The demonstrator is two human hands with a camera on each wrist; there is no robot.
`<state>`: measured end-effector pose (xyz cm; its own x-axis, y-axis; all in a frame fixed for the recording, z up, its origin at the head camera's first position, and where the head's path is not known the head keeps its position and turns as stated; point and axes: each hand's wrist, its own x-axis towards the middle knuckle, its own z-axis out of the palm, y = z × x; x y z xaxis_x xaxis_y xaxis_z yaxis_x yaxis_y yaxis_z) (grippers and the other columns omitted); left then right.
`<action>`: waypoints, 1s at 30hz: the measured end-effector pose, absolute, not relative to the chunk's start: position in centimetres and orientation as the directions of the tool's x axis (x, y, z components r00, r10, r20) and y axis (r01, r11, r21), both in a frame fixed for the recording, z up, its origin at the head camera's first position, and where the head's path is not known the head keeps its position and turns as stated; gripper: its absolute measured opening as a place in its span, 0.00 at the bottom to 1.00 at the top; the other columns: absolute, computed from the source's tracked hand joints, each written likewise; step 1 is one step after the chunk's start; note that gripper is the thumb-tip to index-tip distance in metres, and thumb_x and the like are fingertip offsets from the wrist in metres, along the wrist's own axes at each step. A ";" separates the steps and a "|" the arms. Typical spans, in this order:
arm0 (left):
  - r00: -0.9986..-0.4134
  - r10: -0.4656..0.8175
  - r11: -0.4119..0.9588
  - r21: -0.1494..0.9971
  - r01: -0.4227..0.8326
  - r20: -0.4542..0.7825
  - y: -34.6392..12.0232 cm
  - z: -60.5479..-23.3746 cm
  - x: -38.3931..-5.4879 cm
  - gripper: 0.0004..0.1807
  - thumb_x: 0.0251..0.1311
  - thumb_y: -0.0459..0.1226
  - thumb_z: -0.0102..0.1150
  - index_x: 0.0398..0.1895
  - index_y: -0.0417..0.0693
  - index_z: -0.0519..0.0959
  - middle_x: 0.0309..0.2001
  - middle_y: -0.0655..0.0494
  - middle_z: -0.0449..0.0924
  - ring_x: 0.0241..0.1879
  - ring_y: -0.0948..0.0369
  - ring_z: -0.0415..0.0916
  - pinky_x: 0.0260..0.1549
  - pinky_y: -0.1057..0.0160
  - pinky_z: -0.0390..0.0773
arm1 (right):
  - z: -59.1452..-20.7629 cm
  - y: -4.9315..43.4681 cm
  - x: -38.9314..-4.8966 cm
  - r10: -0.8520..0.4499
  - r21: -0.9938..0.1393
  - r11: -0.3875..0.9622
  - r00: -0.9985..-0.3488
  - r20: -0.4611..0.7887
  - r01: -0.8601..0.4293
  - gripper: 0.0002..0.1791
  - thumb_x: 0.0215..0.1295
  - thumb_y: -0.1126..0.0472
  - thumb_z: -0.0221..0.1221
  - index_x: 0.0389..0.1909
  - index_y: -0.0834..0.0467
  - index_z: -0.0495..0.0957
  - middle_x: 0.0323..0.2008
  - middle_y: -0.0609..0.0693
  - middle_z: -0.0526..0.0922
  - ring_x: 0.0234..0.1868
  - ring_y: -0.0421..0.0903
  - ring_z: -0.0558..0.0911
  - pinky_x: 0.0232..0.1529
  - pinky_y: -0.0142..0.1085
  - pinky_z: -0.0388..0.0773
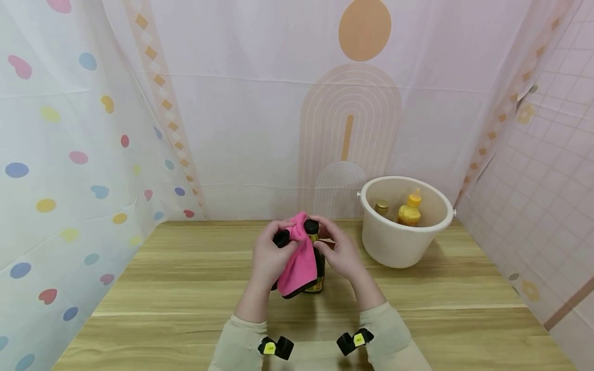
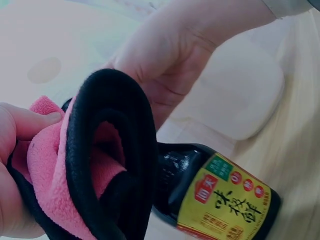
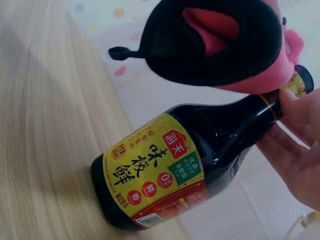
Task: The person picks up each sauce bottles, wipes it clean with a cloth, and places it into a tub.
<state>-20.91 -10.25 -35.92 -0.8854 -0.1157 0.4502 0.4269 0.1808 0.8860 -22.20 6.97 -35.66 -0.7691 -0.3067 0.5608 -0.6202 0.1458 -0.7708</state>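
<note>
A dark soy sauce bottle [image 3: 215, 135] with a yellow label and black cap stands on the wooden table in front of the person. The right hand [image 1: 343, 252] grips it by the neck, thumb and fingers just below the cap. Beside the neck, the left hand [image 1: 271, 255] pinches a pink fleecy cloth [image 1: 299, 265] with black edging. Folded and bunched, the cloth hangs down past part of the bottle in the head view. A black hanging loop [image 3: 120, 53] sticks out from its edge in the right wrist view.
Right of the hands stands a white bucket [image 1: 394, 247]. Inside it are a yellow squeeze bottle [image 1: 409, 214] and a gold-capped container [image 1: 382, 207], their lower parts hidden. Patterned curtains [image 1: 250, 129] hang behind and along both sides of the table [image 1: 185, 299].
</note>
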 end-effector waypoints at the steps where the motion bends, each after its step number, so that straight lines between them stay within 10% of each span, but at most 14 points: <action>1: -0.889 -0.114 0.176 0.890 0.421 0.443 -10.3 -36.1 -21.0 0.17 0.50 0.25 0.71 0.46 0.39 0.82 0.51 0.46 0.83 0.54 0.53 0.77 0.52 0.55 0.77 | -35.6 7.0 -22.2 -0.307 -0.773 0.150 -0.772 0.557 -0.617 0.27 0.61 0.80 0.59 0.62 0.68 0.70 0.51 0.66 0.79 0.49 0.62 0.80 0.52 0.54 0.77; 30: -0.896 -0.056 0.411 0.828 0.381 0.440 -10.4 -38.5 -20.9 0.13 0.48 0.25 0.72 0.37 0.43 0.82 0.47 0.46 0.84 0.49 0.50 0.80 0.50 0.50 0.78 | -38.6 7.3 -24.6 -0.307 -0.802 0.172 -0.805 0.508 -0.572 0.30 0.64 0.75 0.60 0.67 0.57 0.70 0.52 0.60 0.81 0.52 0.57 0.81 0.48 0.50 0.79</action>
<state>-20.88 -10.44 -38.53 -0.8962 -0.0564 0.4401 0.3808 0.4114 0.8281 -24.60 7.33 -38.61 -0.8047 -0.3072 0.5081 -0.5720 0.1717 -0.8021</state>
